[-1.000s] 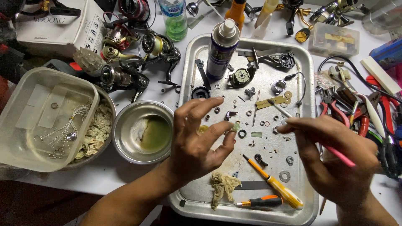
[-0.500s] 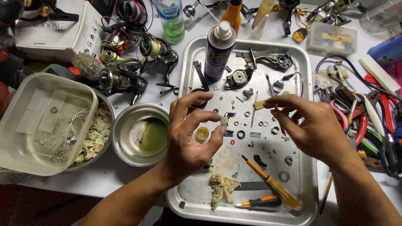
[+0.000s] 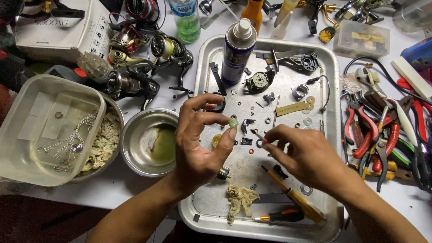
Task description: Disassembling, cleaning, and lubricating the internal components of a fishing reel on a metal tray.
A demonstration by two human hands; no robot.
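A white desk [image 3: 148,189] crowded with fishing reels [image 3: 135,67], pliers [image 3: 373,135] and a clear plastic tub [image 3: 45,130] carries a metal tray [image 3: 333,72] strewn with washers, screws and small reel parts. Above the tray's middle, the left hand [image 3: 200,144] pinches a small pale-green part [image 3: 233,122] between thumb and forefinger, its fingers closed on it and the other fingers curled open above. The right hand [image 3: 306,155] grips a thin white-tipped stick [image 3: 259,135], fingers closed around it, the tip pointing at the green part and just beside it. Half a second ago the hands sat higher on the tray, with the right one near the brass-coloured strip [image 3: 292,108]; now both are lower and closer together, and the tip has come nearer the part. A steel bowl [image 3: 139,135] with greenish liquid stands left of the tray, and a spray can [image 3: 236,51] stands upright at the tray's top, both unmoved.
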